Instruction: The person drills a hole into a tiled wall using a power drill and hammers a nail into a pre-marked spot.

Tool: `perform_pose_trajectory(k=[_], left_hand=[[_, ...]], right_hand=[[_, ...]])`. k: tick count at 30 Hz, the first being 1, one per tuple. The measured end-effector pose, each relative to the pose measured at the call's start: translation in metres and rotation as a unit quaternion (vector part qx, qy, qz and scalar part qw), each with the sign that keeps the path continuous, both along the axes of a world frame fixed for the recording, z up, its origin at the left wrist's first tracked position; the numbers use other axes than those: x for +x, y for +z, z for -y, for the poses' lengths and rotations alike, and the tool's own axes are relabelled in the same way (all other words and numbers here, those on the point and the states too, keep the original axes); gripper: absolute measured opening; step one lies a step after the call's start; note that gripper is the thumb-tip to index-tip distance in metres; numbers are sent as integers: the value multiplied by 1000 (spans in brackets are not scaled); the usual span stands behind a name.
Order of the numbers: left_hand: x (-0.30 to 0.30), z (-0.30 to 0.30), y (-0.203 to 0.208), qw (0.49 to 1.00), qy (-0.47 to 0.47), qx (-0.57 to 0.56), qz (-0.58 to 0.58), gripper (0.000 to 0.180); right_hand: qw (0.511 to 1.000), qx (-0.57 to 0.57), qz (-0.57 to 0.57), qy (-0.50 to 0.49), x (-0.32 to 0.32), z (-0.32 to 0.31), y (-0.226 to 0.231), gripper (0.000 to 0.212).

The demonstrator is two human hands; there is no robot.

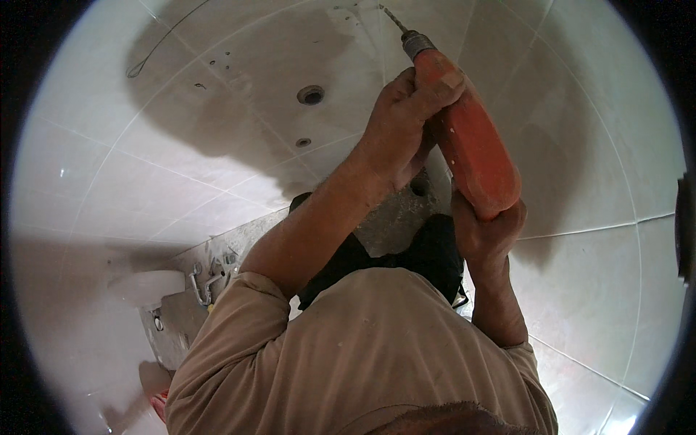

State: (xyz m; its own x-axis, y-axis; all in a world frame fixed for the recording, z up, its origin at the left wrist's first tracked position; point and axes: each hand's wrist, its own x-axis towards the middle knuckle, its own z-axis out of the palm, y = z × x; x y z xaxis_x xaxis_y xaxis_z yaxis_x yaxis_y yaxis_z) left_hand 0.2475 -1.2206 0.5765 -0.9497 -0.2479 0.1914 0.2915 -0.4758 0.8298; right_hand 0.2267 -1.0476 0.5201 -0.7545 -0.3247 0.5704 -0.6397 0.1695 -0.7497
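Observation:
An orange power drill [475, 138] points up and away toward the tiled wall [275, 43]. My left hand [413, 109] is wrapped round its front body, just behind the grey chuck [418, 45]. Below the rear of the drill, my right hand [489, 232] is closed at the handle, most of which the drill's body hides. A drill bit [394, 19] sticks out of the chuck, its tip close to the wall near a tile joint. Whether the tip touches the tile I cannot tell.
Two round pipe openings, a larger one [310, 95] and a smaller one [304, 143], sit in the wall. A thin wire loop [136, 70] hangs at upper left. A white basin [148, 288] stands at lower left, beside metal fittings [206, 279] on the floor.

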Motion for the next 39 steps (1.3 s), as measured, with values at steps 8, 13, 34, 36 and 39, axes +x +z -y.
perform_pose_trajectory(k=[8,13,34,36,39], left_hand=[[6,2,-22,998,38,31,39,46],[6,5,-7,999,23,-15,34,61],[-13,10,-5,1000,10,-5,13,56],[-13,10,-4,1000,12,-6,14,56],[-17,8,-8,999,25,22,13,35]], right_hand=[[997,9,50,49,3,-1,-14,39],[997,-4,68,32,2,4,-8,38],[1000,8,24,-6,-11,8,-1,43],[1000,18,21,-4,-11,6,-2,42],[1000,17,7,-1,-8,9,1,42]])
